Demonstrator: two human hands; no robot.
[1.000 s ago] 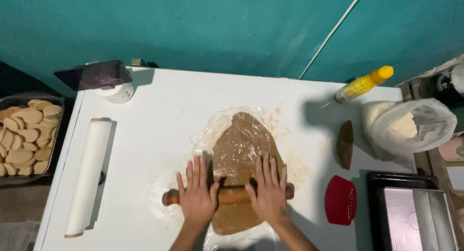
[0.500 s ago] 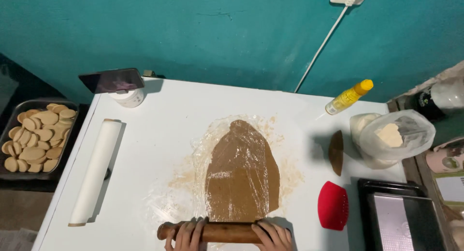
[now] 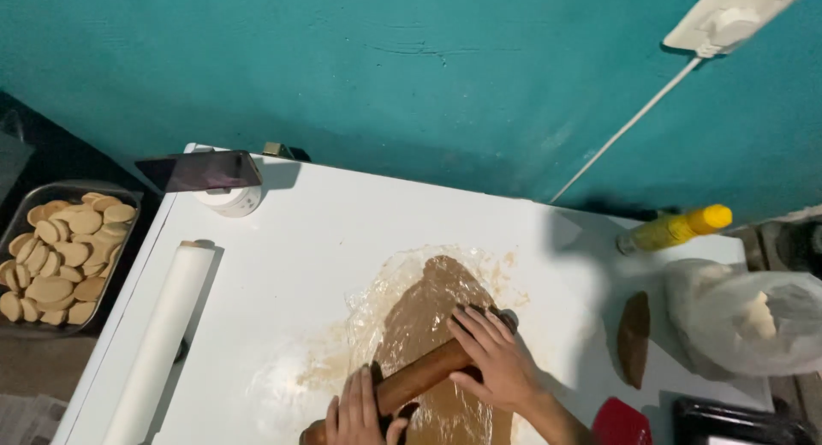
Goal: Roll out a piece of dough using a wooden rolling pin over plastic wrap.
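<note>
Two hands work one wooden rolling pin, which lies slanted across the near end of a flat brown dough sheet under clear plastic film, on the white table. The pin is tilted, its right end further up the dough than its left.

Judging from that slant, the pin could press unevenly and thin one side of the dough more than the other; the film (already wrinkled beside the dough) might also bunch under the pin and crease the surface.

Over the pin's right end lies the right hand, fingers fairly straight and close together, palm pressing down rather than gripping. At the pin's left end the left hand is half cut off by the picture's edge, fingers extended on top of the wood.

Left of the dough lies a white paper roll, and beyond it a tray of pale biscuits. Right of the dough sit a brown scraper-like piece, a plastic bag, a yellow bottle and a red object.
</note>
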